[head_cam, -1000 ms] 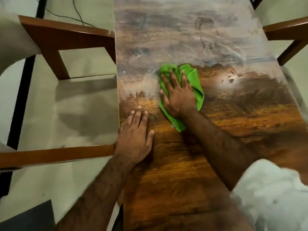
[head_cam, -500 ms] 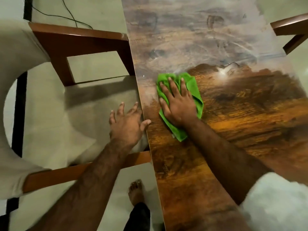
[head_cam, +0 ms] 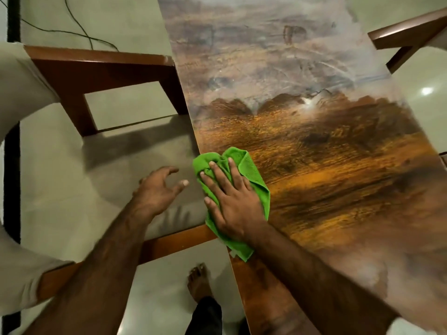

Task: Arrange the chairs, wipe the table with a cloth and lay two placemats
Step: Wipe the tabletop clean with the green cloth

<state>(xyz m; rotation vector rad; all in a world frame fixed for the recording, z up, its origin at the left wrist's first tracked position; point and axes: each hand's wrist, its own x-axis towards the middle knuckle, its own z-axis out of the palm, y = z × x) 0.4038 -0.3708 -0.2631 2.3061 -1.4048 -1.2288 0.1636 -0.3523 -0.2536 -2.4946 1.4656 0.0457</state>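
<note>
My right hand (head_cam: 231, 201) lies flat on a green cloth (head_cam: 254, 176), pressing it down at the left edge of the brown wooden table (head_cam: 338, 177). The cloth's near corner hangs just over that edge. The table's far half looks dusty and grey; the near half is darker and glossy. My left hand (head_cam: 157, 189) hovers off the table with fingers spread and curled, over the beige seat of the wooden chair (head_cam: 101, 66) at the left. No placemats are in view.
A second wooden chair (head_cam: 406, 35) reaches in at the upper right of the table. A thin black cable (head_cam: 79, 32) runs over the pale tiled floor at top left. My bare foot (head_cam: 199, 281) stands beside the table's near left edge.
My right hand has dragged the cloth toward me along the table's left edge. My left hand came off the tabletop and now hangs over the chair seat. The view has shifted left.
</note>
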